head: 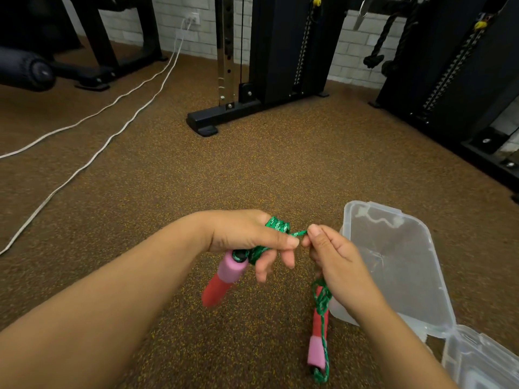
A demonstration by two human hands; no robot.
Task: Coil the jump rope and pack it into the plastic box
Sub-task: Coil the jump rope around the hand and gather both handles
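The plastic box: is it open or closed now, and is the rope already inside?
Open. The plastic box lies with its lid folded back, and nothing shows inside. The rope is outside, held by both hands.

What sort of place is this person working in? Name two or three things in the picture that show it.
Most likely a gym or home workout room. A black cable weight machine stands by the white brick wall, a thick black rope attachment hangs from the rig, and speckled rubber flooring covers the ground.
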